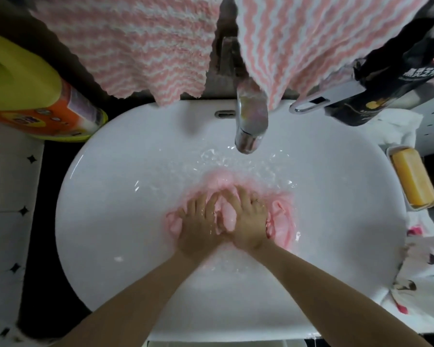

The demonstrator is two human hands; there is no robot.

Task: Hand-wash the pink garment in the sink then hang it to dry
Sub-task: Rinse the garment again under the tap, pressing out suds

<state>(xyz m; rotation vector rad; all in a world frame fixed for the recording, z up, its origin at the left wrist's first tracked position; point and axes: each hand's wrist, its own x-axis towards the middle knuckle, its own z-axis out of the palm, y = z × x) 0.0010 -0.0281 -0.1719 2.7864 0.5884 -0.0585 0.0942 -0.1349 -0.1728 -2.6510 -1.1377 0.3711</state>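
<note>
Left hand [198, 222] and right hand [249, 221] grip pink garment [282, 219] under them.

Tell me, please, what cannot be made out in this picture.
Head view:
- Pink garment: its middle lies under the left hand and right hand; grip or press, unclear.
- Sink drain: hidden by garment and rippling water.
- Yellow detergent bottle: cut off by the left edge; label blurred.
- Black container: print too blurred.
</note>
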